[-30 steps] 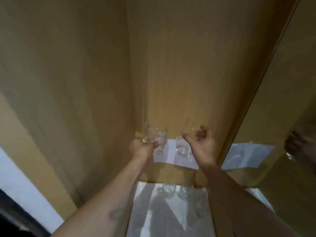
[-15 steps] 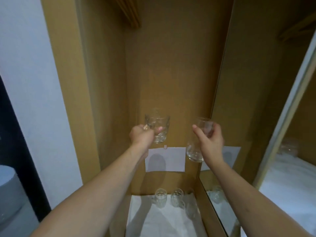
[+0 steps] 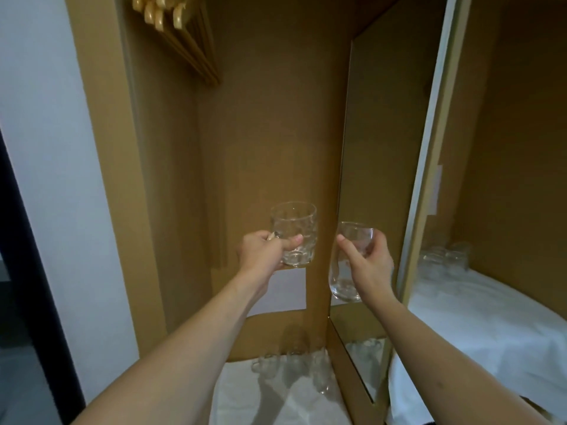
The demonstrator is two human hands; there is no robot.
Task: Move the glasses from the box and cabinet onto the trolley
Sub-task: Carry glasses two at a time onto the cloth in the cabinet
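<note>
Shelf glasses (image 3: 294,368): clear, several, low on white cloth (image 3: 245,400) beneath both hands; blurred, count uncertain.
Left hand (image 3: 260,254): fingers curled through the handle of a clear dimpled mug (image 3: 294,234), held upright in the air.
Right hand (image 3: 368,265): thumb and fingers wrapped round a smooth clear tumbler (image 3: 349,262), tilted, its base below the palm.
Cabinet (image 3: 276,133): brown walls behind both glasses.
Mirror panel (image 3: 383,148): right of the tumbler; more glasses (image 3: 445,259) beyond, indistinct.

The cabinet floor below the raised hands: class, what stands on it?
A white cloth with several clear glasses at its back. The forearms cover its front corners.
</note>
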